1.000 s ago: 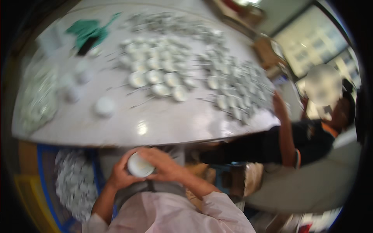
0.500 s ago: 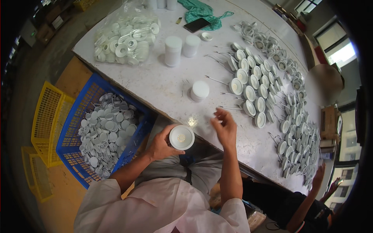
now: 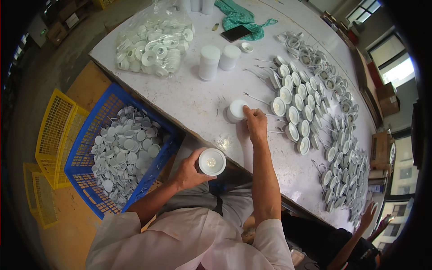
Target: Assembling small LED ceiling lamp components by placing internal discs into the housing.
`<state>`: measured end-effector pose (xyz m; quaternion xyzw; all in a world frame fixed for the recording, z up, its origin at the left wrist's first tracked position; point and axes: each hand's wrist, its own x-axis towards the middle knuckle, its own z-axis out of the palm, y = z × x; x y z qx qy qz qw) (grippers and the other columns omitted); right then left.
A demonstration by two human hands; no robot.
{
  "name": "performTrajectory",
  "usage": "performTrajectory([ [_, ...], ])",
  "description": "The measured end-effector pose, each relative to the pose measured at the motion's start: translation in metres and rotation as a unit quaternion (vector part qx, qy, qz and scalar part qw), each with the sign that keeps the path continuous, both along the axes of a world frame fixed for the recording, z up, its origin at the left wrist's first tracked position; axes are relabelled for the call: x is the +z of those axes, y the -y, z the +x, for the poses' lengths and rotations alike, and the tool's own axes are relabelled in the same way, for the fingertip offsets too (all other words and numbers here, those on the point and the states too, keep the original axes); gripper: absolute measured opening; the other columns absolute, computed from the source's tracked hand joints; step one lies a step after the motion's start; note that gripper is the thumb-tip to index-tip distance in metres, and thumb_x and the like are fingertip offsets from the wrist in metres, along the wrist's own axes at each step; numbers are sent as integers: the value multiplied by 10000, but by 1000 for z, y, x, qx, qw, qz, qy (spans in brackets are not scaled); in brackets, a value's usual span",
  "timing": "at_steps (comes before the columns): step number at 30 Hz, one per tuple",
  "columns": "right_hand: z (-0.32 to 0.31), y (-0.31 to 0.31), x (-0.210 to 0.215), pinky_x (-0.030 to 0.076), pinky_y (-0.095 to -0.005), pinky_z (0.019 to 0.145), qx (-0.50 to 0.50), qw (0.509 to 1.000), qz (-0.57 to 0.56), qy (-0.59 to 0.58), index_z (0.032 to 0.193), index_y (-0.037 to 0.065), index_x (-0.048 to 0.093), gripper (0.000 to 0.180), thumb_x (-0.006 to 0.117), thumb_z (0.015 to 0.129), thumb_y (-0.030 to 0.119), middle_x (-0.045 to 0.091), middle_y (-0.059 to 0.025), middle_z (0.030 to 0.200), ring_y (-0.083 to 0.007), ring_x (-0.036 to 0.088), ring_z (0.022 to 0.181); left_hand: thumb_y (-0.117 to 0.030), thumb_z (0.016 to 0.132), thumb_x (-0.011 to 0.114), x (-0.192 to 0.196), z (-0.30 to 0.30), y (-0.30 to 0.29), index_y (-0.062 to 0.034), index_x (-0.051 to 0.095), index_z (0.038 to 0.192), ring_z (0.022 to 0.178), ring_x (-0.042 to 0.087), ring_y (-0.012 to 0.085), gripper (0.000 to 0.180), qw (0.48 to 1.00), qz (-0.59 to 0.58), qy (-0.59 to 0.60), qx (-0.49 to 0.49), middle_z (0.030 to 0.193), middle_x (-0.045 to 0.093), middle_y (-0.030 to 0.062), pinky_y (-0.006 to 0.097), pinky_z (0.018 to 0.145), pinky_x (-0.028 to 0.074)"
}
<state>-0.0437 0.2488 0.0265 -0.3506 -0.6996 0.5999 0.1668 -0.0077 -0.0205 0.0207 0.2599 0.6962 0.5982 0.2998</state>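
My left hand (image 3: 190,171) is wrapped round a round white downlight (image 3: 212,162), its open face up and a yellowish LED cluster showing inside. It is held above my lap at the table's edge. My right hand (image 3: 256,122) reaches over the table and pinches the right edge of a short stack of white round discs (image 3: 236,110), at its top. How many discs are between those fingers is hidden. Two taller stacks of like discs, one (image 3: 209,63) beside the other (image 3: 230,57), stand farther off.
Rows of wired downlights (image 3: 293,114) cover the table's right side. A clear bag of white rings (image 3: 155,49), a phone (image 3: 236,33) and a green cloth (image 3: 243,18) lie at the back. A blue basket (image 3: 96,180) of white lamp parts stands left. Another person's arm (image 3: 355,240) shows lower right.
My right hand has moved forward from above the table edge to the short disc stack, its fingers now against it. The left hand still holds the downlight. The view has shifted slightly.
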Motion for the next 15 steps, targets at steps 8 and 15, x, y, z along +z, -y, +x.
performTrajectory([
  [8,27,-4,-3,358,-221,472,13,981,-172,-83,777,58,543,239,621,902,246,515,-9,642,-84,447,514,-52,671,831,-4,2,-6,20,336,1362,1149,542,186,852,1000,7,-19,-15,1241,540,122,322,957,479],
  [15,66,5,0,476,-206,540,13,942,-268,-202,887,21,584,152,542,949,154,598,-41,697,-101,549,562,-32,662,821,-3,2,-15,-2,391,1327,1103,573,191,792,999,51,-21,-2,1203,567,127,321,920,494],
])
